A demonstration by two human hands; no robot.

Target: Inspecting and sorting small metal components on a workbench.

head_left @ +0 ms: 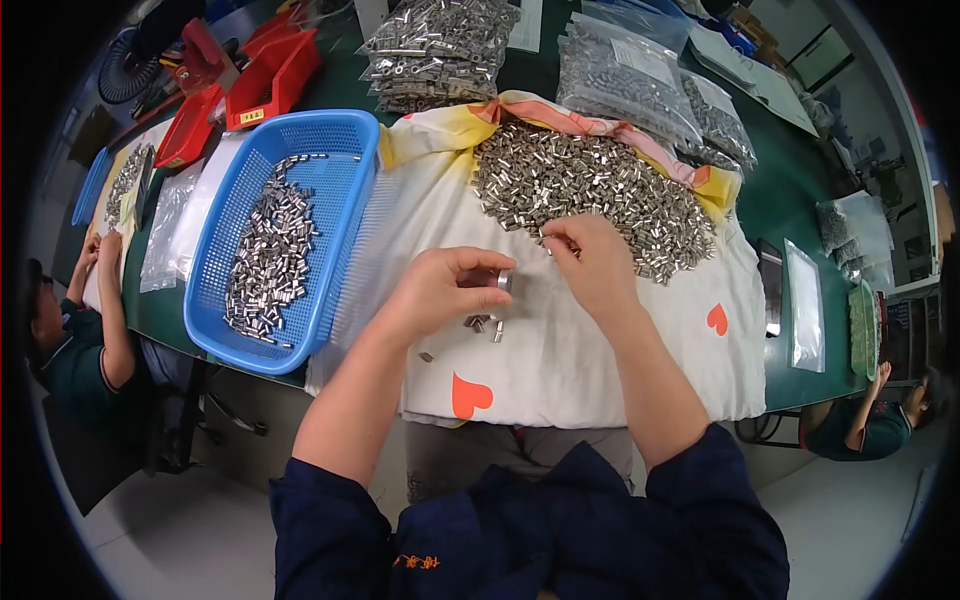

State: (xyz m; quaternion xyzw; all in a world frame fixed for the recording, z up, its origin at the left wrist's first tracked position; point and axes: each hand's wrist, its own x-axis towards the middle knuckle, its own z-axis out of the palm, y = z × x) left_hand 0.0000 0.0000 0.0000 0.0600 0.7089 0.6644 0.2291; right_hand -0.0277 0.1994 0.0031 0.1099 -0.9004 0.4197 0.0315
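Note:
On the white cloth (540,375), my left hand (440,290) pinches a short, round silver metal piece (505,281) between thumb and fingers. To its right, my right hand (598,268) is closed at the near edge of a big heap of small metal sleeves (590,185). A small metal sleeve (545,237) shows at its fingertips. Below my left hand lie several loose sleeves (498,331), apart from the heap. At the left, a blue plastic basket (350,215) holds a long pile of similar sleeves.
Clear bags of metal parts (440,50) and more filled bags (625,80) stand behind the heap. Red bins (275,80) sit at the back left. A phone (770,290) and a flat plastic bag (803,305) lie to the right. Other people work at both sides.

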